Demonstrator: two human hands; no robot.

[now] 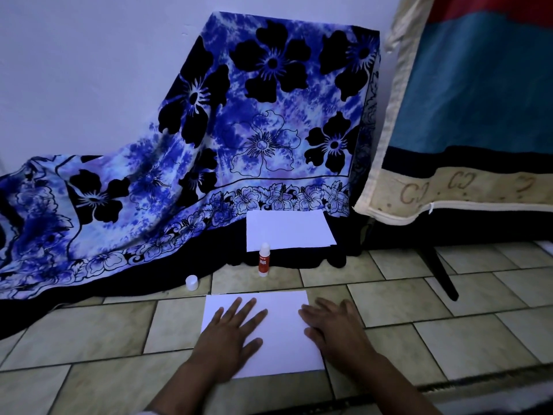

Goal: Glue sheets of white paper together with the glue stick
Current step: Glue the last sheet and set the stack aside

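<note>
Apparently, in the head view, the left hand [232, 333] and right hand [332, 327] lay flat with straight fingers, gripping nothing, pressing the near white sheet [284, 336] on the tiled floor [449, 310], which suggested a glued join being smoothed. The glue stick [263, 260] stood upright and uncapped just beyond that sheet, its cap [191, 283] apart to the left. A stack of paper [287, 230] behind it on the floral cloth [239, 115] probably remained to be joined; a dark furniture leg [443, 274] stood well apart on the right.
</note>
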